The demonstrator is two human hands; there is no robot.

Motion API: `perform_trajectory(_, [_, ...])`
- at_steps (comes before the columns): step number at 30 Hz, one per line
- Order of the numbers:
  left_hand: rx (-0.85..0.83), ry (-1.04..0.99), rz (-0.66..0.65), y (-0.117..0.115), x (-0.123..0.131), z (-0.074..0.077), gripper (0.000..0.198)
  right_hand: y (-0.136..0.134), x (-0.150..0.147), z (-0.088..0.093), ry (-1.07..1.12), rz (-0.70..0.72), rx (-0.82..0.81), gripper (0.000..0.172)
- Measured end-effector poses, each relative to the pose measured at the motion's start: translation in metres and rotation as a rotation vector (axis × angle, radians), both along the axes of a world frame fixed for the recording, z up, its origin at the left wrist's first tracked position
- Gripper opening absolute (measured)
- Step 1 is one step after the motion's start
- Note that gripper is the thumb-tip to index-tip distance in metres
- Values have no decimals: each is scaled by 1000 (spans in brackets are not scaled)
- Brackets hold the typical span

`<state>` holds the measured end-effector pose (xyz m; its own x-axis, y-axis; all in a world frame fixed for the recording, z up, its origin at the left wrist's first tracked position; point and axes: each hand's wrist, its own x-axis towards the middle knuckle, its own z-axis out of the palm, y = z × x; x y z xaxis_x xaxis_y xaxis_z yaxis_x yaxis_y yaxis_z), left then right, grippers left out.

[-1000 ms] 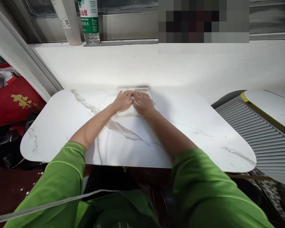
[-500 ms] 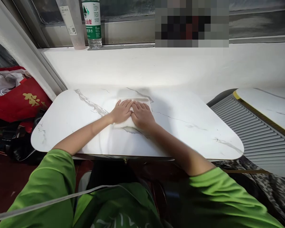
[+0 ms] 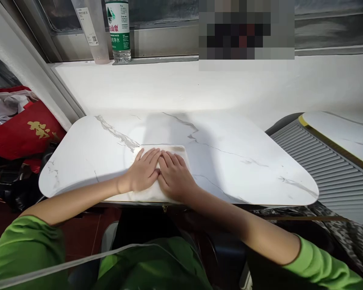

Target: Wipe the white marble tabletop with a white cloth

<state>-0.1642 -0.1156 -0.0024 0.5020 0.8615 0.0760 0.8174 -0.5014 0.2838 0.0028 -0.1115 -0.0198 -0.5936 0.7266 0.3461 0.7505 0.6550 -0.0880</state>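
Note:
A folded white cloth (image 3: pixel 145 195) lies flat on the white marble-patterned tabletop (image 3: pixel 245 169), close to its front edge. My left hand (image 3: pixel 144 170) rests palm down on the left part of the cloth, its fingers stretched out and pointing away from me. Beside it, my right hand (image 3: pixel 175 174) presses flat on the cloth's right part, fingers extended too. The two hands touch at the thumbs and index fingers. Under the palms, the middle of the cloth is hidden.
On the ledge behind stand a water bottle (image 3: pixel 119 34) with a green label and a tall translucent container (image 3: pixel 98 40). A red bag (image 3: pixel 33 125) is at the left. At the right stands a grey ribbed panel (image 3: pixel 329 169) beside another tabletop. A pale cord (image 3: pixel 87 256) crosses in front of me.
Both hands and the cloth have slid toward me, from the middle of the tabletop to near its front edge, and slightly left. The elbows have spread outward.

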Motion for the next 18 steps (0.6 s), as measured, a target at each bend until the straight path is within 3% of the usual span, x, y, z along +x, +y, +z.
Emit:
perform_trajectory(5, [-47,-44,122,81,-15,-4,57,83,-16,8,81,57,-110,45])
perform_trajectory(11, [43,22,184,184,-29,-7,54,172,-49,8,47,-111,-154,51])
perform_trajectory(14, [45,30,161,213,-33,-6,53,197,-58,7,27,-156,-164,54])
perform_trajectory(18, [45,37,172,222,-36,-7,54,209,-58,2,25,-148,-135,54])
